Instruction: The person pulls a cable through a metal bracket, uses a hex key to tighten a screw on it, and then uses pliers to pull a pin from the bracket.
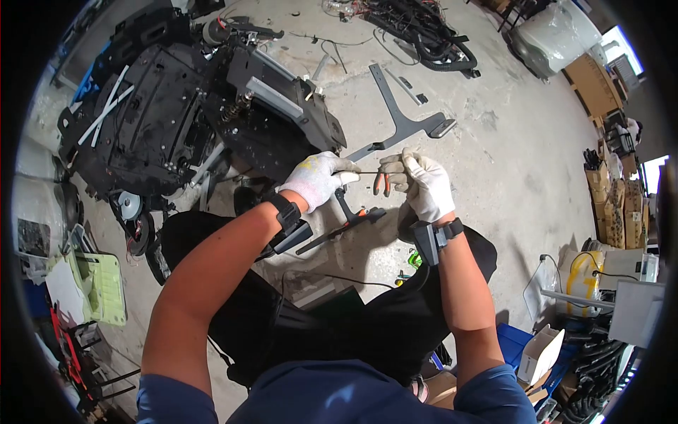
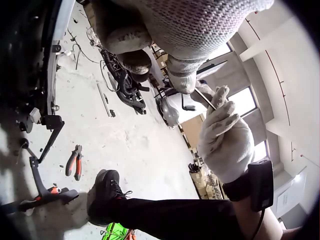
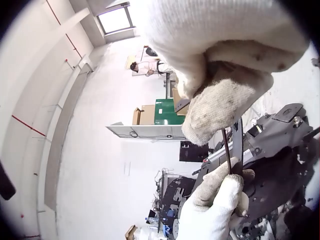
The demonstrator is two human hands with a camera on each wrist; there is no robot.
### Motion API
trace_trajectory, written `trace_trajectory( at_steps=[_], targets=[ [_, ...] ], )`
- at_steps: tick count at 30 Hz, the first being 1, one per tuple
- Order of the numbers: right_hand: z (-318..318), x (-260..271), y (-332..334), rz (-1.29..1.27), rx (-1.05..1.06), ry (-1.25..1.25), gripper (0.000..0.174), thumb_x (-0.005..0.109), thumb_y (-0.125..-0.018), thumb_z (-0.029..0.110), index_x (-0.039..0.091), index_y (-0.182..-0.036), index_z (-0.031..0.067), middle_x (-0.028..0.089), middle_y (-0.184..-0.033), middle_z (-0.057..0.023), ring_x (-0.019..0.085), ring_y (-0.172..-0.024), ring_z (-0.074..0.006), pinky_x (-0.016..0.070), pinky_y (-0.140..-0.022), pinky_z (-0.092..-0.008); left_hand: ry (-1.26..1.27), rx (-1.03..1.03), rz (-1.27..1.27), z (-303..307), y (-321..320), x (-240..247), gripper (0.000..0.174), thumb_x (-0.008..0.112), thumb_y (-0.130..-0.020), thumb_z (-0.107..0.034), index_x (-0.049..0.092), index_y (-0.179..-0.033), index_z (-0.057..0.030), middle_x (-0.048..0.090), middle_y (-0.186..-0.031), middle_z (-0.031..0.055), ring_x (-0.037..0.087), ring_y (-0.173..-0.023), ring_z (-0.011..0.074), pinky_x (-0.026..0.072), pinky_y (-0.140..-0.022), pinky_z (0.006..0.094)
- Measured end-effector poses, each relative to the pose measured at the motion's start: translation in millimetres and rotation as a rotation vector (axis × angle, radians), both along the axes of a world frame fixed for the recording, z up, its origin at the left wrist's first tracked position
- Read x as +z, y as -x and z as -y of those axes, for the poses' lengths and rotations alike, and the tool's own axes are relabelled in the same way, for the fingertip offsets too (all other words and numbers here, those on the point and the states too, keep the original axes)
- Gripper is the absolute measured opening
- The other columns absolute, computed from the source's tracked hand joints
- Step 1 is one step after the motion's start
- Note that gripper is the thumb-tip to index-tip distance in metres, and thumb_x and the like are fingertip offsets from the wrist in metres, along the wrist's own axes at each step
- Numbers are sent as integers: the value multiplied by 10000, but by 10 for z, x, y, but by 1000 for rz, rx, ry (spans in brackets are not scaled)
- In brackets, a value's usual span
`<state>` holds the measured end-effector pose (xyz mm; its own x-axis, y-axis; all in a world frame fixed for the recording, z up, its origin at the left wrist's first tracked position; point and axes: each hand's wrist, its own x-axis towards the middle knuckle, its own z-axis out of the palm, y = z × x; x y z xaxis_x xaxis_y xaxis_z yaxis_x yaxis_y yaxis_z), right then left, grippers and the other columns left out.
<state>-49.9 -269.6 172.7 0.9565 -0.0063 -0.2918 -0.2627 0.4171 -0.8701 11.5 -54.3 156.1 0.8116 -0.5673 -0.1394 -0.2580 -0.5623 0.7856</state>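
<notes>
Both hands wear whitish work gloves and are raised over the floor in front of the person's lap. A thin dark rod [image 3: 227, 150] spans the short gap between them. My left hand [image 1: 314, 180] pinches one end between thumb and fingers. At the other end, my right hand [image 1: 427, 187] grips the rod with bent fingers; its tip is hidden in the glove. Below the hands, red-handled pliers [image 2: 75, 162] lie on the floor. Close by are a dark flat metal bracket [image 1: 404, 127] and a black bar with orange parts [image 1: 353, 222].
A large black vehicle chassis [image 1: 159, 116] fills the floor at left. Black cable bundles [image 1: 424, 35] lie at the far side. Cardboard boxes [image 1: 597, 85] stand along the right, with a blue bin [image 1: 515, 343] near the right elbow. A small bright green object [image 2: 115, 231] is beside the shoe [image 2: 105, 195].
</notes>
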Motion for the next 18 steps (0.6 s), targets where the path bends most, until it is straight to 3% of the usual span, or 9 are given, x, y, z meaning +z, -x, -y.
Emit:
trace_trajectory(
  at_steps=[4, 10, 13, 18],
  targets=[
    [-24, 29, 12, 22, -4, 44, 284, 482, -929, 238, 592, -963, -21, 647, -796, -95, 603, -605, -106, 457, -525, -201, -24, 37, -74, 23, 2, 78, 295, 581, -801, -348, 669, -982, -133, 602, -951, 109, 573, -895, 282, 446, -795, 344],
    [-66, 77, 7, 119, -70, 120, 328, 466, -935, 256, 593, -975, -43, 630, -701, -72, 588, -573, -98, 443, -511, -197, 2, 52, 9, 45, -26, 65, 280, 569, -800, -315, 671, -960, -109, 603, -978, 119, 572, -917, 290, 444, -810, 348],
    [-78, 47, -17, 136, -28, 14, 335, 454, -940, 249, 584, -992, -56, 616, -694, -60, 569, -551, -92, 424, -491, -190, 67, 29, 230, 32, -41, 15, 220, 600, -781, -230, 678, -908, -67, 620, -889, 112, 594, -830, 261, 465, -749, 306],
    [-101, 26, -54, 49, -181, -121, 323, 442, -943, 210, 562, -1012, -82, 579, -690, -51, 511, -525, -80, 392, -471, -183, 76, 51, 284, 83, -39, 80, 204, 613, -760, -221, 681, -882, -72, 601, -849, 113, 584, -805, 273, 461, -726, 318]
  ],
)
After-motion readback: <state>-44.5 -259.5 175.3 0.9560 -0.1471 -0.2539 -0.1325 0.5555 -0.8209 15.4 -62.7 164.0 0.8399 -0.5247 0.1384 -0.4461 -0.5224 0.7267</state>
